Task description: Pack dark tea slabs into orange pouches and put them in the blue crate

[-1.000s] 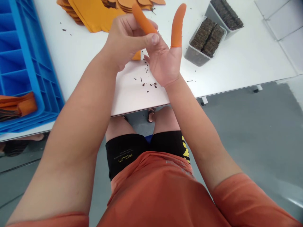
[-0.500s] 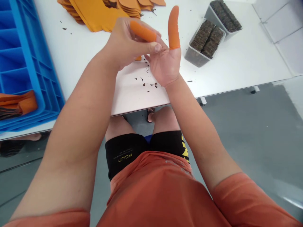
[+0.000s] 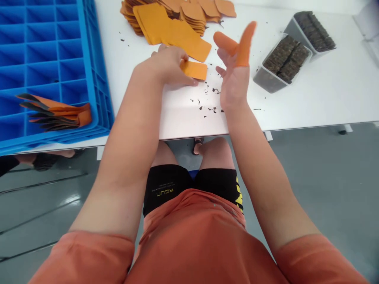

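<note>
Back from the front edge of the smooth white desk (image 3: 340,94), as seen from the head, a small rectangular orange-yellow leather-like piece (image 3: 197,71) is held by its left end between the thumb and curled fingers of the left hand (image 3: 166,65). The right hand (image 3: 236,86) is raised beside it, thumb and fingers spread apart, two digits being covered by orange rubber-like finger cots (image 3: 244,53). Toward the far edge, flat orange sheets (image 3: 186,37) are piled. Rightward, dark brown strips (image 3: 276,55) are packed in clear plastic tubs (image 3: 268,82).
</note>
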Demonstrator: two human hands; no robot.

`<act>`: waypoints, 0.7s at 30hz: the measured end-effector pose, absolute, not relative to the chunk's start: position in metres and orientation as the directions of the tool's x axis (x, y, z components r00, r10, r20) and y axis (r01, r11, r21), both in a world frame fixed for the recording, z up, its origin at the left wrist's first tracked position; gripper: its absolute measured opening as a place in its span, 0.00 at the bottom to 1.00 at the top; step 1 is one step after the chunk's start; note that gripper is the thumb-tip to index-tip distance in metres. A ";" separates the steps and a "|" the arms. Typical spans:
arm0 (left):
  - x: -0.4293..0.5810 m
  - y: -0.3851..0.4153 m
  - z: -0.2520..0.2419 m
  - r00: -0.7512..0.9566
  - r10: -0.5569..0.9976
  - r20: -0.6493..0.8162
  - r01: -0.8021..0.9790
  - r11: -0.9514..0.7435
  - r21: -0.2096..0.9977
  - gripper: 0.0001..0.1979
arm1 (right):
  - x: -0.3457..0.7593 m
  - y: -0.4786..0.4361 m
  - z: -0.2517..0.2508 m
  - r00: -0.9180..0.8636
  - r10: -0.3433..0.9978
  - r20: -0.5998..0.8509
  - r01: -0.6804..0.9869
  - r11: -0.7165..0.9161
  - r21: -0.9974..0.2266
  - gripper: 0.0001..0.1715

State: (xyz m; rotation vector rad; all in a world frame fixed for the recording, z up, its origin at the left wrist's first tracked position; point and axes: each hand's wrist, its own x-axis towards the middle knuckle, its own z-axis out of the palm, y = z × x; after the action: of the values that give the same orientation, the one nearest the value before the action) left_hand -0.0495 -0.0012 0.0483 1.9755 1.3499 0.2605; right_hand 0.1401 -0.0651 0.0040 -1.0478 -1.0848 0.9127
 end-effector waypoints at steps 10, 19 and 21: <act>-0.046 -0.001 0.044 0.424 0.885 0.194 0.641 -0.445 0.626 0.05 | 0.147 -0.055 -0.015 0.304 0.887 0.347 0.153 0.314 -0.937 0.52; -0.033 0.020 0.025 0.328 0.855 0.402 0.300 -0.498 0.813 0.19 | 0.153 -0.047 -0.018 0.462 0.851 0.249 0.100 0.229 -0.968 0.40; -0.033 0.026 0.024 0.297 0.865 0.404 0.237 -0.477 0.846 0.16 | 0.155 -0.040 -0.022 0.503 0.832 0.234 0.106 0.209 -0.972 0.33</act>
State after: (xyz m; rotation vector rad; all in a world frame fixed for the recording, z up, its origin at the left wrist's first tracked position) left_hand -0.0333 0.0259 0.0245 1.8913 0.9837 1.1856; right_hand 0.1548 -0.0403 -0.0222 -1.2792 -0.9404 0.6259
